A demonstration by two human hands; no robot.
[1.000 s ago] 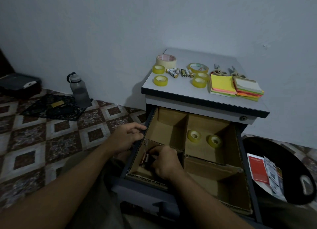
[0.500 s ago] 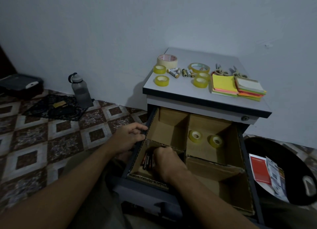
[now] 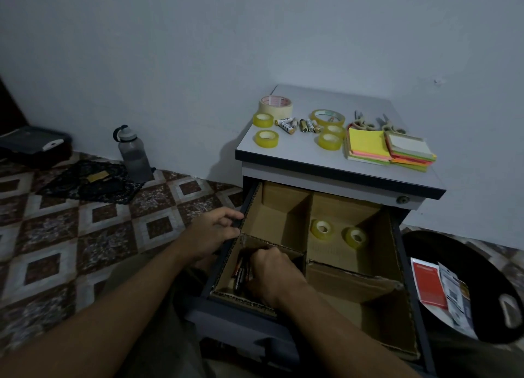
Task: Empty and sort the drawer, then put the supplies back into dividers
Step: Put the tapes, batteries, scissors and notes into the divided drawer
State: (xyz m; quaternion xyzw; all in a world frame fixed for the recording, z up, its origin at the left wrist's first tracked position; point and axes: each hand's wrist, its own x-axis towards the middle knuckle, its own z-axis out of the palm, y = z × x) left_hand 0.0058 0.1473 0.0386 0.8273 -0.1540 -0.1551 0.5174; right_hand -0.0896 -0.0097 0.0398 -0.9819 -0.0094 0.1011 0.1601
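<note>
Drawer (image 3: 250,205) is pulled out at center-bottom of frame, lined with cardboard dividers (image 3: 308,221). Two tape rolls (image 3: 321,229) sit in the upper-right compartment. A clump of dark batteries (image 3: 241,272) lies in the lower-left compartment.

The right hand (image 3: 273,275) is down in that compartment, fingers curled over the batteries and touching them. Whether it actually grips one is hidden by the knuckles, so cannot tell. The left hand (image 3: 211,233) pinches the drawer's left wall, fingers curled round the rim.

More supplies wait on the cabinet top (image 3: 300,159) at upper right of frame: light batteries (image 3: 286,125), yellow tape rolls (image 3: 266,138), sticky notes (image 3: 365,143), scissors (image 3: 365,122).

Risks, as I judge them:
- The divider walls look like thin, loose cardboard, so a hand pulling out could snag one and shift or lift it.
- Batteries are round and piled loosely. A nudge could roll them out of line, or under a divider if there is a gap.

Versus a second ago, more of the battery clump shows to the left of the right hand — it covered most of it then. Left hand and tape rolls are unchanged.
</note>
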